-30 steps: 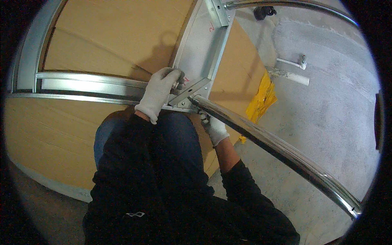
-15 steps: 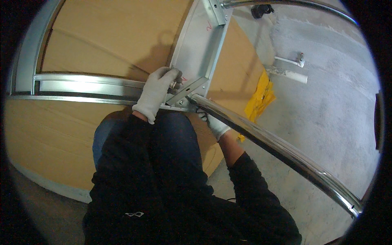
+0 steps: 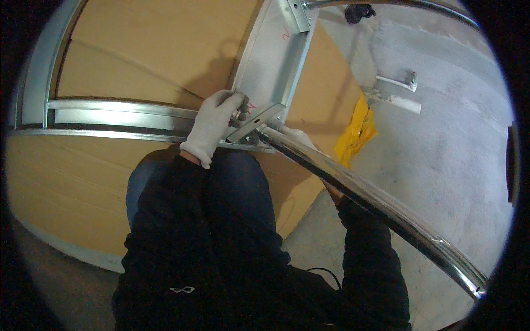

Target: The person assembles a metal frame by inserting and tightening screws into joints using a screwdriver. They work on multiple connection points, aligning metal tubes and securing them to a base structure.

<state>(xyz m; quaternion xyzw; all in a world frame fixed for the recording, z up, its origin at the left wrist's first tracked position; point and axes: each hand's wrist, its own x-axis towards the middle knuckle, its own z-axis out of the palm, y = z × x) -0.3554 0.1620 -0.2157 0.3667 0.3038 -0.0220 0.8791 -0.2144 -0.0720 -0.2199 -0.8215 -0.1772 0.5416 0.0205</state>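
My left hand [image 3: 212, 122], in a white knit glove, reaches to the corner of a galvanised metal frame [image 3: 270, 60]. Its fingers are closed around a small shiny metal piece [image 3: 237, 115], mostly covered by the glove, so its kind is unclear. Beside the fingertips a slanted metal bracket [image 3: 255, 122] crosses the corner, with a hole in it. A chrome tube [image 3: 353, 185] runs from the bracket toward the lower right. My right hand [image 3: 298, 136], also gloved, is on the far side of the tube near its bracket end. The tube and corner hide its fingers.
Large brown cardboard [image 3: 149, 49] lies under and around the frame. A metal rail [image 3: 121, 117] extends left from the corner. A second tube [image 3: 397, 5] curves across the top. Yellow plastic [image 3: 356, 132] lies at the cardboard's edge, and a white pipe [image 3: 400, 102] stands out beyond it.
My right hand has moved from below the tube up to its far side, with the forearm now passing under the tube. My left hand stays at the corner.
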